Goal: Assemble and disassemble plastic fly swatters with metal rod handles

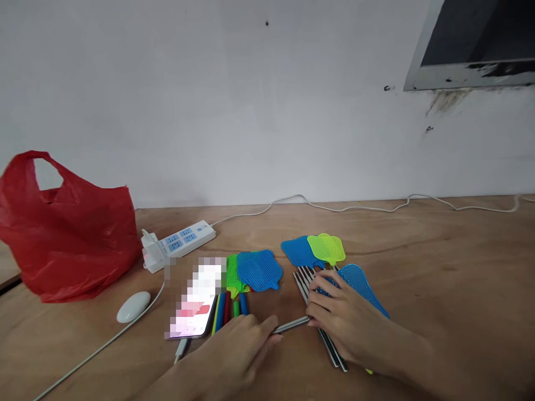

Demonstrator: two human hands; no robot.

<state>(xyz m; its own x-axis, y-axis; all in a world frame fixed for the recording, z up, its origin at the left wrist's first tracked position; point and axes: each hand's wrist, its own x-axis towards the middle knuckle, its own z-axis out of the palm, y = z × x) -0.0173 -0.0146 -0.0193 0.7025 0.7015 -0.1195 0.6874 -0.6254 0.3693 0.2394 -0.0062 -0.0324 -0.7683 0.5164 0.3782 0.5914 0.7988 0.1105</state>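
A thin silver metal rod [292, 324] spans the gap between my two hands. My left hand [234, 348] is closed around its left end, while the fingertips of my right hand [340, 309] pinch the other end. More metal rods [332, 348] lie under my right hand, sticking out above and below it. Around that hand are a blue fly swatter head [363, 287], another blue head [297, 252] and a yellow-green one [326, 248]. Beyond my left hand lie coloured handles [220, 312], a blue swatter head [259, 270] and a green one [234, 273].
A lit phone [198, 301] with a charging cable lies left of the handles. Farther left are a white mouse-shaped object [134, 307], a white power strip [190, 236] and a red plastic bag [71, 239]. A white cord [355, 208] runs along the wall on the wooden table [460, 267].
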